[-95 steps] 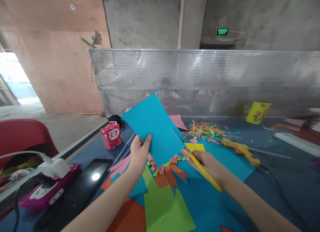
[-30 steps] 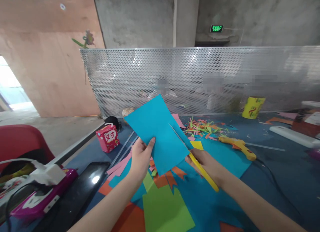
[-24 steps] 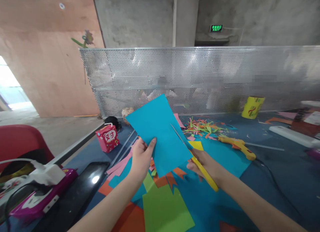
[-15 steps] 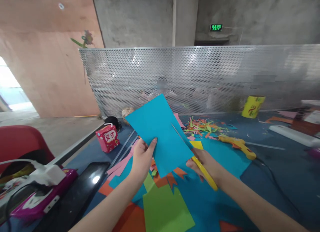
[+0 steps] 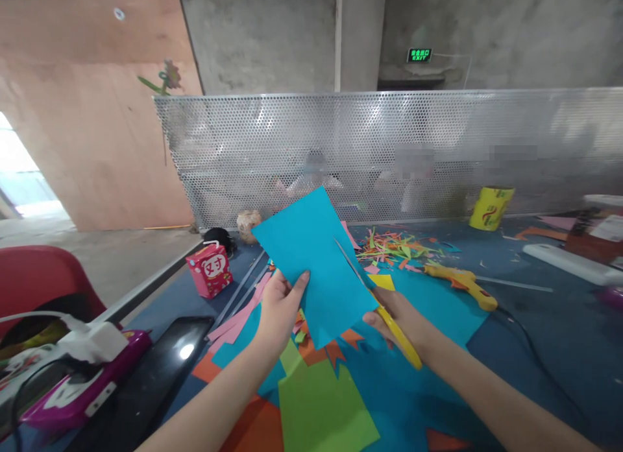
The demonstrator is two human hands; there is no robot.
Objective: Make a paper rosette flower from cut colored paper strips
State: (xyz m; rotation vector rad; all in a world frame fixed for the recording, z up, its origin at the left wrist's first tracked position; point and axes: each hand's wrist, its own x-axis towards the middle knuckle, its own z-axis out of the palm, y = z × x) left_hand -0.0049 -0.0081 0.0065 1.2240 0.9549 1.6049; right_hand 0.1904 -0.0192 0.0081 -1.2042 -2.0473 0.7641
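My left hand pinches the lower left edge of a blue paper sheet and holds it tilted above the table. My right hand is closed round the yellow handles of scissors. The thin blades run up into the sheet's right side, along a cut line. Under the sheet lie green paper, orange paper and a fringed orange and green paper piece, partly hidden.
A yellow glue gun with its cable lies right of my hands. Paper scraps pile near a perforated metal screen. A red carton, a black tablet, a purple device and a yellow tape roll stand around.
The blue sheet has shifted slightly right and up as the scissors cut farther into its right side. Both hands keep their grip.
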